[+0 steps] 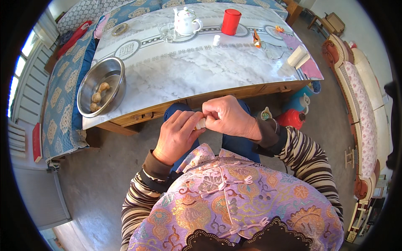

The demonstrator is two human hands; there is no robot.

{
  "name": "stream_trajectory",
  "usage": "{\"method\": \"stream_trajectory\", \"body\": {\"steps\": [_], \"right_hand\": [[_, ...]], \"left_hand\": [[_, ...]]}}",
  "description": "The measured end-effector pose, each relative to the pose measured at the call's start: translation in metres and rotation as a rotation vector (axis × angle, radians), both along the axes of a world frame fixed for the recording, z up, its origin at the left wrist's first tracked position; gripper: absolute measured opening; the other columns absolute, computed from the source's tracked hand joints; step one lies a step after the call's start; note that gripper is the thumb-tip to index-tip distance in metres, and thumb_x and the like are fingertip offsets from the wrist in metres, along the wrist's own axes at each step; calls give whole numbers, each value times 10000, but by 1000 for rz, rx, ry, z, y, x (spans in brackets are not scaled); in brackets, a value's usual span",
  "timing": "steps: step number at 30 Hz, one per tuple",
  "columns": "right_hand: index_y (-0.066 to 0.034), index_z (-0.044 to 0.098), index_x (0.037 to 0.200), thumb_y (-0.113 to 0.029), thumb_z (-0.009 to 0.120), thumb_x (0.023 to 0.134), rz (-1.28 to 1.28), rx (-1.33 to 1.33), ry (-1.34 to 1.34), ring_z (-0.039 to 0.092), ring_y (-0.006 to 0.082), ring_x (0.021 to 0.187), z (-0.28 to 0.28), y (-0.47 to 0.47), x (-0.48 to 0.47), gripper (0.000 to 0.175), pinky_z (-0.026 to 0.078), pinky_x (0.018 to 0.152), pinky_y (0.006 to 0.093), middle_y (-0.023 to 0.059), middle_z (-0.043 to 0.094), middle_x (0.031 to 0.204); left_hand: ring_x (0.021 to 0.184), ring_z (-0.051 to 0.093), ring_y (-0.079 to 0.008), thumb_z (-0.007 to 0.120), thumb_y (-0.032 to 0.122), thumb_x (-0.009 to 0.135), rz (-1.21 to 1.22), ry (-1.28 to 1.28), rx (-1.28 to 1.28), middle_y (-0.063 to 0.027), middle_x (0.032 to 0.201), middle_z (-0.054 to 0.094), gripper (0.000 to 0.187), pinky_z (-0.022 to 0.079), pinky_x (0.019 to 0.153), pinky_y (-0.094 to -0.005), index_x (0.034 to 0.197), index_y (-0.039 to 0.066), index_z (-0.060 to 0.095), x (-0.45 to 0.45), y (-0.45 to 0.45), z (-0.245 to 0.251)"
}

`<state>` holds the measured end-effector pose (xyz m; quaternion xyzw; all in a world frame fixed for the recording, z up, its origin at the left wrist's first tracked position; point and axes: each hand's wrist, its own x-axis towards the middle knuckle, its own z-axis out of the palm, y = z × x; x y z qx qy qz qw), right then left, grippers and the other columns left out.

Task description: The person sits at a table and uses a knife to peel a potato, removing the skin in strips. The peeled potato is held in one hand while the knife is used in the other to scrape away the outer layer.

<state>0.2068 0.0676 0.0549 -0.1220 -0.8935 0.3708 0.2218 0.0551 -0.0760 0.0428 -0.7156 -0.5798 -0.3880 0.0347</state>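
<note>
My left hand (179,135) is wrapped around a small bottle (200,123), held above my lap just in front of the table's front edge. Only a whitish, ridged part and a bit of orange show between the hands; fingers cover the rest. At the bottle's right end, the curled thumb and fingers of my right hand (229,117) grip it. Beyond the hands, a small white bottle (216,40) stands upright on the marble-patterned table (176,66).
A steel basin (82,105) holding several brownish roundish items sits at the table's left edge. Farther back are a white teapot (185,23), a glass cup (168,34), a red canister (231,22) and eyeglasses (273,51). A red thermos (290,118) stands on the floor, right.
</note>
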Motion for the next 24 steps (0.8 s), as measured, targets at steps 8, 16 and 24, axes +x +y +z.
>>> {"method": "stream_trajectory", "body": {"steps": [8, 16, 24], "right_hand": [[-28, 649, 955, -121, 627, 932, 1, -1312, -81, 425, 21, 518, -3, -9, 9, 99, 364, 469, 213, -44, 560, 725], [18, 661, 967, -233, 658, 1015, 1, -471, 12, 540, 47, 743, 25, -8, 13, 255, 470, 656, 249, 9, 651, 762], [-6, 635, 950, -129, 654, 988, 87, -828, -71, 467, 38, 681, 30, -10, 9, 130, 411, 599, 241, -39, 598, 774]], "left_hand": [[882, 664, -260, 856, 73, 715, 63, -178, 90, -70, 1026, 689, 451, 551, 752, -356, 1137, 60, 694, 2, 0, -10], [831, 664, -238, 866, 134, 769, -1, -513, -46, -77, 979, 692, 425, 545, 737, -315, 1157, 80, 701, 1, -7, 0], [836, 655, -205, 873, 140, 764, -23, -479, -31, -73, 976, 695, 450, 536, 753, -308, 1172, 67, 696, -4, -9, -4]]}}
